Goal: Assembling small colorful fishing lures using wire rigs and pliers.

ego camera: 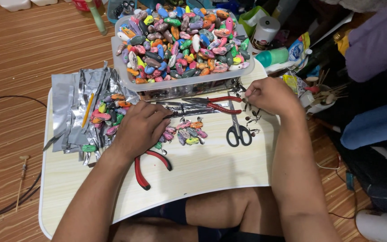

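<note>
While both hands work low over the small white table (211, 172), the scene reads as follows.

Step in hand: sorting or fitting small painted fishing lures, judging by the loose lures (189, 132) lying between the hands and the metal hooks (252, 117) by the right wrist.
Left hand (140, 127): palm down, fingers curled loosely over a few lures at the table's middle; whether it pinches one cannot be told, since the fingertips are hidden.
Right hand (269, 95): fingers drawn together at the tips as if pinching something small near the hooks; the object itself is too small to make out.
Lure supply: a clear plastic tub (126, 74) heaped with coloured lures, at the table's far edge.
Second pile: more lures on crumpled silver foil (75, 112), left of the left hand.
Tools: red-handled pliers (151, 168) partly under the left wrist; a second red-handled pair (218, 104) between the hands; black-handled scissors (238, 130) just beside the right hand.
Next move, as a judgement: a fine fingertip pinch and steady alignment of hook to lure.
</note>
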